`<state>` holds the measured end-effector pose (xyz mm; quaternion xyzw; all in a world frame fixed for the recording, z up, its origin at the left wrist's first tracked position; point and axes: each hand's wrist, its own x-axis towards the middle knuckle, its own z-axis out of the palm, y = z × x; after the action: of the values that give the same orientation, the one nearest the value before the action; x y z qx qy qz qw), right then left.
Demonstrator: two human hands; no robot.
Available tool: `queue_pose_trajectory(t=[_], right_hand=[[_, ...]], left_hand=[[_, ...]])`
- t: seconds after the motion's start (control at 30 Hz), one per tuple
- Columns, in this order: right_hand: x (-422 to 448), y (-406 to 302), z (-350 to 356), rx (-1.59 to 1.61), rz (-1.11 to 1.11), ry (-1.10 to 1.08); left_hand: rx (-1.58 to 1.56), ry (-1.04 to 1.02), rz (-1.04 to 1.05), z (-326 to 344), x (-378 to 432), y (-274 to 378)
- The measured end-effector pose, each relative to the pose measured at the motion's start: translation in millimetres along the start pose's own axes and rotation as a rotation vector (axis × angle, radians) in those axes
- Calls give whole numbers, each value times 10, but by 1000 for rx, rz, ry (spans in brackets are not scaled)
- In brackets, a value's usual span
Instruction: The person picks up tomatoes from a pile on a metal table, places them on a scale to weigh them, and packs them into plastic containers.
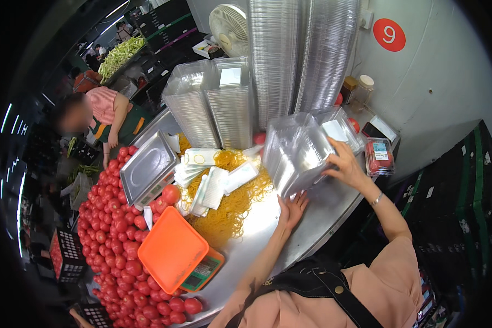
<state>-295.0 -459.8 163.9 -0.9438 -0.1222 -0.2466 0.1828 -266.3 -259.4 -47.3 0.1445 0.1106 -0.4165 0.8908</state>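
My right hand [344,164] grips the right-hand edge of several nested clear plastic containers [291,151], tilted above the metal table [262,250]. My left hand [293,209] is palm up at their near lower edge, with its fingers apart; whether it bears any weight cannot be told. Just behind the right hand, a clear container with a white label [334,129] lies partly covered. Yellow rubber bands [225,217] are heaped to the left of my left hand, with folded white pads [215,186] lying on them.
Tall stacks of clear containers [229,110] stand at the back. Left are an orange scale [174,250], a steel-topped scale [147,168] and heaped tomatoes [119,242]. A packed tomato box [379,158] sits at the right edge. Another person [110,110] bends beyond the tomatoes.
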Motion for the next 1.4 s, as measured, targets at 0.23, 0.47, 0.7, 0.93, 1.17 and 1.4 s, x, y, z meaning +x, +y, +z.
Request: queue_pose_trajectory(t=[0.23,0.47,0.7,0.93,1.17,1.4], right_hand=[[73,-128,-353,-52,76,-28],[625,-734,188,-111,294,-103],[575,-272,101,315,319,-213],[546,151,201,92,117,-197],[453,-42,426,-432,307,-131],[673,1321,404,-373,170,-52]], left_hand=[[508,91,-376,199,93,77],[425,222,-256,30,-434,182],[376,289,67,-243,-2133,350],[388,653,364,-466,-3175,174],[521,717,402,-772,-3372,255],[595,679,485,-859,-3619,518]])
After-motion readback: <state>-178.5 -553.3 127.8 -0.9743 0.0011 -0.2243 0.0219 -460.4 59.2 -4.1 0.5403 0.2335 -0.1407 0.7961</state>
